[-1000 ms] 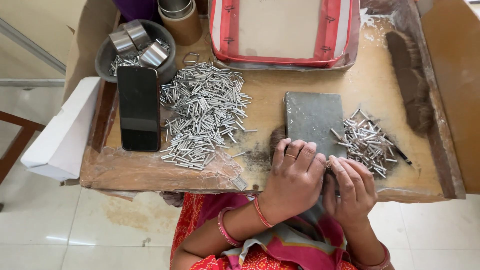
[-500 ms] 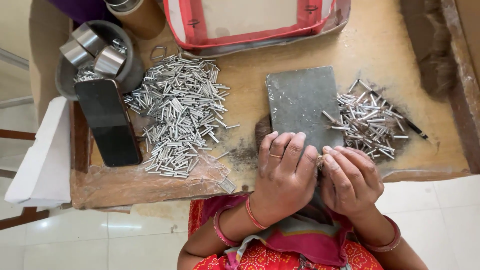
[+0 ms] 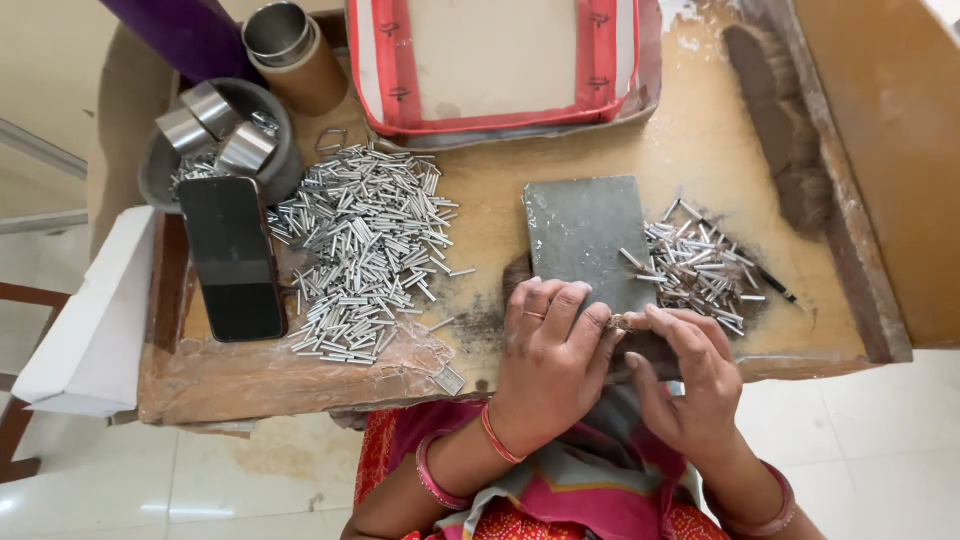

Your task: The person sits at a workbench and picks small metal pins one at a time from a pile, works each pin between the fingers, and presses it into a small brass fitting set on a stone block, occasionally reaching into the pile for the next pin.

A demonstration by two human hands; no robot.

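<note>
Both hands meet at the counter's (image 3: pixel 620 160) near edge, knuckles up, fingertips pinched together on a small metal piece (image 3: pixel 622 322) at the near edge of the grey slab (image 3: pixel 580 235). The left hand (image 3: pixel 550 365) curls over it; the right hand (image 3: pixel 690 385) closes on it with thumb and forefinger (exact grip unclear). Since half a second ago, the hands have barely shifted; only the camera has. Tubes (image 3: pixel 365 250) lie heaped to the left, pins (image 3: pixel 695 265) to the right.

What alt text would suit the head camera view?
Two hands, left hand and right hand, meet over a small metal piece at the near edge of a grey rectangular stone slab on a worn wooden table, between two heaps of short silver metal tubes.
</note>
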